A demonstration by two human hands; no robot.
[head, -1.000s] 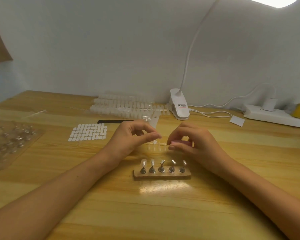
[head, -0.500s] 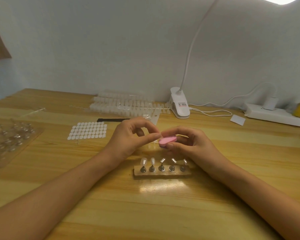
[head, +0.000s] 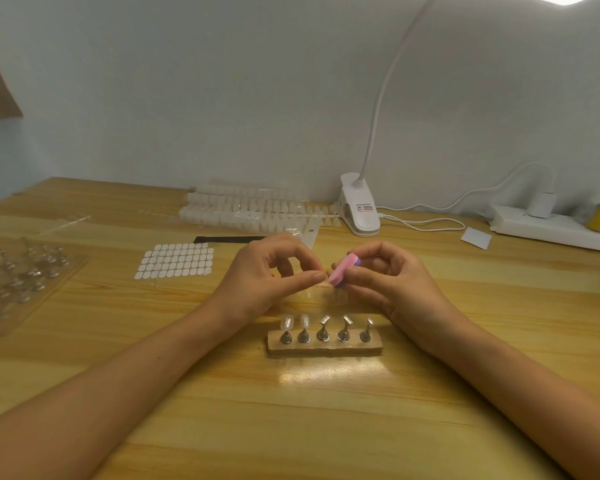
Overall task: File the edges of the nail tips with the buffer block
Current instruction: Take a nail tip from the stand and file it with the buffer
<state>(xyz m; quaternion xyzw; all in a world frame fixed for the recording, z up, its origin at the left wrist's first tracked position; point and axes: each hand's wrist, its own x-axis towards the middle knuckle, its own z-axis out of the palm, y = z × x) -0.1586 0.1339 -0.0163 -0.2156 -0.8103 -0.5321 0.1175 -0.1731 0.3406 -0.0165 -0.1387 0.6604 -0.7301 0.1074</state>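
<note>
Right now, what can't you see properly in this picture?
Head view:
- nail tip in the left hand: tiny and clear, edges lost.
- buffer block: far end hidden inside the right hand.
- lamp clamp label: too small to read.
- clear tray: cut by left edge, contents blurred.

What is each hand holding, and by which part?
Right hand: the pink buffer block, pinched by its sides between thumb and fingers. Left hand: seemingly a clear nail tip, pinched between thumb and forefinger; which part cannot be told.
</note>
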